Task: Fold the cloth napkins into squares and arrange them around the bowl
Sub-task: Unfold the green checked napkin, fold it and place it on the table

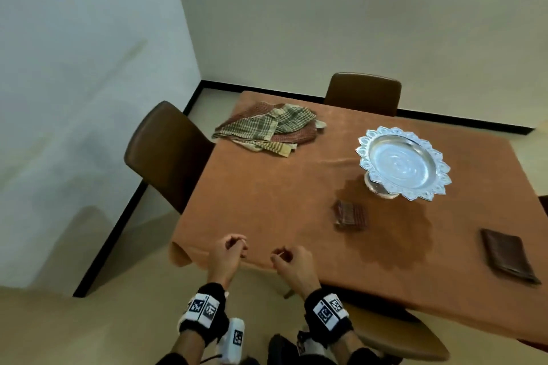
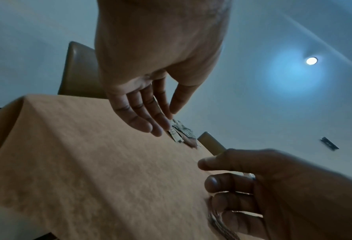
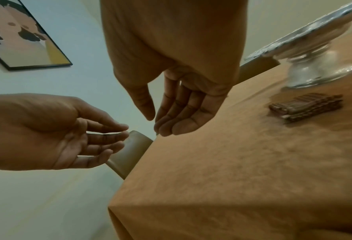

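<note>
Napkins: 2 folded squares (image 1: 350, 215) (image 1: 507, 255) right of both loosely curled, empty hands (image 1: 227, 252) (image 1: 292, 261); 1 unfolded heap (image 1: 267, 127) beyond them, by 1 bowl (image 1: 403, 166).

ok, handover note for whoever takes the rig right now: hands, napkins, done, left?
Left hand and right hand: both empty, fingers loosely curled, over the near table edge.
Silver bowl stands on the table.
Done: two folded napkins, one just in front of the bowl, one toward the near right edge.
Left: the unfolded pile at the far left corner; fold each and place it by the bowl.
</note>
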A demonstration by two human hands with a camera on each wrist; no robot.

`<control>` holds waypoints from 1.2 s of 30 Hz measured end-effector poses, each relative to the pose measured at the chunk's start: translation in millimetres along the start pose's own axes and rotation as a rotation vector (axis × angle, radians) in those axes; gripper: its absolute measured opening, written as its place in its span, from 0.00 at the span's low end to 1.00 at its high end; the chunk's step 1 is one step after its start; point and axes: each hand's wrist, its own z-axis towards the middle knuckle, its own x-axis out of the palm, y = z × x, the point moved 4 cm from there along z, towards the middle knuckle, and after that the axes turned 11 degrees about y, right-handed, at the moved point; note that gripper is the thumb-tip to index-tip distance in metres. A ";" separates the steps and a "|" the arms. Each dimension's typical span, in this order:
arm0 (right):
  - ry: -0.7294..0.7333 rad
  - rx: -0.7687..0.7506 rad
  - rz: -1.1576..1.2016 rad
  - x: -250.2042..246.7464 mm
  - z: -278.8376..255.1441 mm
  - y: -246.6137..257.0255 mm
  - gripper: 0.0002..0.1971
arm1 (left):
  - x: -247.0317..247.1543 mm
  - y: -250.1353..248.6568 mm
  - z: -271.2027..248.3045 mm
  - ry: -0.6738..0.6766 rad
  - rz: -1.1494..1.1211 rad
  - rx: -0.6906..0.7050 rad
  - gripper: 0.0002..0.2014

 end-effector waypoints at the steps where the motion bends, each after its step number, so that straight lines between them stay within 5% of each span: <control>1: 0.014 -0.006 -0.010 11.5 8.7 11.5 0.15 | -15.1 0.2 6.2 -0.017 -0.005 0.003 0.08; 10: -0.008 0.164 0.090 21.0 112.3 41.9 0.09 | -64.7 13.4 68.8 0.172 0.222 -0.096 0.09; 21: -0.295 0.422 0.322 -69.1 416.6 43.1 0.14 | -93.0 -59.7 217.5 0.211 0.336 -0.097 0.08; 26: -0.303 0.402 0.343 -91.6 479.0 90.1 0.13 | -97.8 -83.4 266.6 0.225 0.354 -0.046 0.07; 29: -0.311 0.412 0.266 -93.9 493.7 102.0 0.17 | -99.1 -88.2 288.0 0.237 0.358 -0.028 0.07; 32: -0.303 0.396 0.226 -95.6 486.6 117.4 0.11 | -101.8 -92.8 301.5 0.226 0.324 -0.040 0.07; 36: -0.318 0.145 0.332 -86.1 428.7 157.2 0.10 | -105.7 -108.3 312.6 0.160 0.387 0.008 0.09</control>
